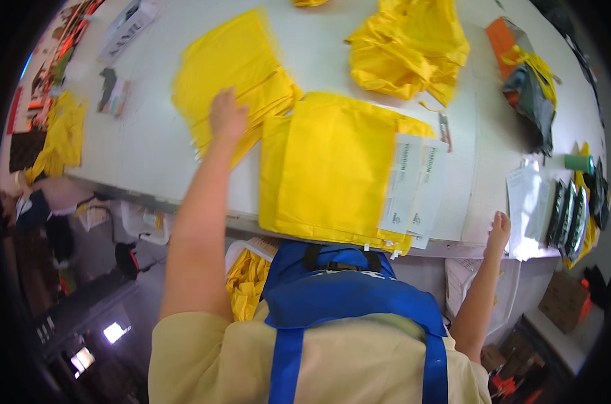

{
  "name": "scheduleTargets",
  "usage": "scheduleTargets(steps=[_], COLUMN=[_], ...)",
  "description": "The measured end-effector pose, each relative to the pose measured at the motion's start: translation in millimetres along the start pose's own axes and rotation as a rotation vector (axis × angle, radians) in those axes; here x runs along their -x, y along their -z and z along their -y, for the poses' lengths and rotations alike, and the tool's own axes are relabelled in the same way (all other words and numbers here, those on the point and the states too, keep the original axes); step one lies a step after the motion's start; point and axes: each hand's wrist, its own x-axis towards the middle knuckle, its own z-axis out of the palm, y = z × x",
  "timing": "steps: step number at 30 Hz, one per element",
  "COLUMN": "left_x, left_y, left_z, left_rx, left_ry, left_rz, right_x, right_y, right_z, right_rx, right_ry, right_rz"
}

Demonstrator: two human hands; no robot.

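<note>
Yellow fabric everywhere from where I'm watching: the long white worktable [150, 145] is carrying a big folded yellow cloth bundle [329, 172] topped with white paper slips [413, 185], lying near the front edge. Left of it, the left hand [226, 116] is pressing flat, fingers together, on a fanned stack of flat yellow fabric pieces [235, 74]. The right hand [499, 230] is resting at the table's edge, gripping nothing.

left hand [227, 116] flat (outstretched), right hand [499, 229] lowered
</note>
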Motion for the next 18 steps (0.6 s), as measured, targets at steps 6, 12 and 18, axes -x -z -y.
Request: scheduleTargets(steps=[6, 12, 18], left_x=[-14.2, -26.8, -31.3], left_y=[-30.8, -10.8, -8.7], left_z=[75.5, 74.6, 78.4], left_rx=[0.112, 0.155, 0.223], left_ry=[-0.048, 0.135, 0.228], left_rz=[0.210, 0.335, 0.468], right_x=[-103.5, -94.5, -111.9], right_y=[107.4, 97.4, 117.2], right_z=[-134.2, -138.3, -186.9], right_rx=[0.441, -0.048, -0.314], right_ry=[-0.552, -0.491, -0.579], right_rz=[-0.590, -0.511, -0.558])
